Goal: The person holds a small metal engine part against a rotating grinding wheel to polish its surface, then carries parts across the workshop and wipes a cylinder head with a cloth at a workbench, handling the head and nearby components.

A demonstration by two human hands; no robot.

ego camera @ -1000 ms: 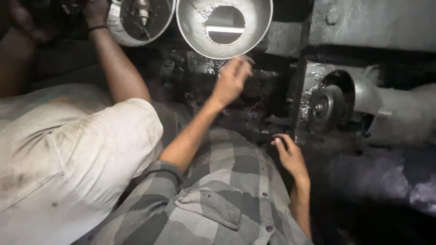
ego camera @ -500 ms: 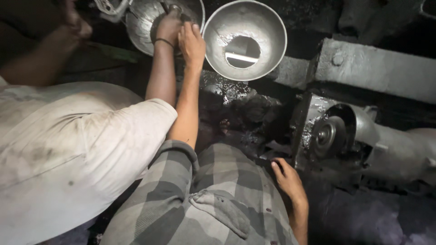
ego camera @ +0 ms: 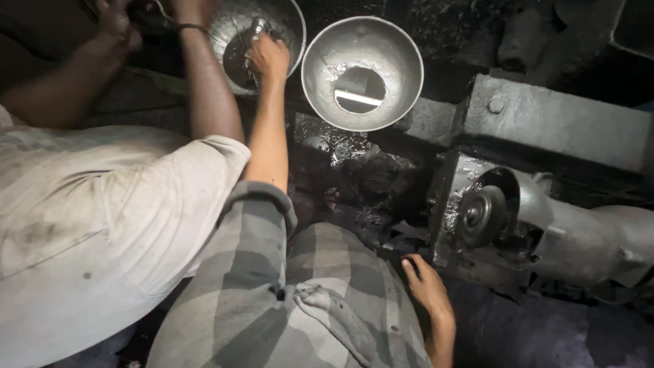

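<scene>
A: Where is the left hand [ego camera: 270, 58]?

B: It is far away, at the top, inside the round grey metal bowl [ego camera: 286, 24] on the left. Its fingers are curled tight around a small shiny metal piece [ego camera: 256, 28]. The piece sticks out above the fist.

A: What is in that bowl?

B: Something dark sits at the bottom, under the fist. I cannot tell what it is.

A: And the other bowl?

B: The second round grey metal bowl [ego camera: 402, 51] is just to the right, close beside the first one. It has a round hole in the middle, and a bright strip shows through the hole.

A: What about the right hand [ego camera: 426, 286]?

B: It is near, low down, resting flat with fingers loosely spread. It holds nothing. The grey machine with a round wheel [ego camera: 482, 215] is just beside it, to the right.

A: Who else is there?

B: Another person in a dirty white shirt [ego camera: 88, 225] is on the left. That person's arm [ego camera: 208, 95] reaches to the first bowl too.
</scene>
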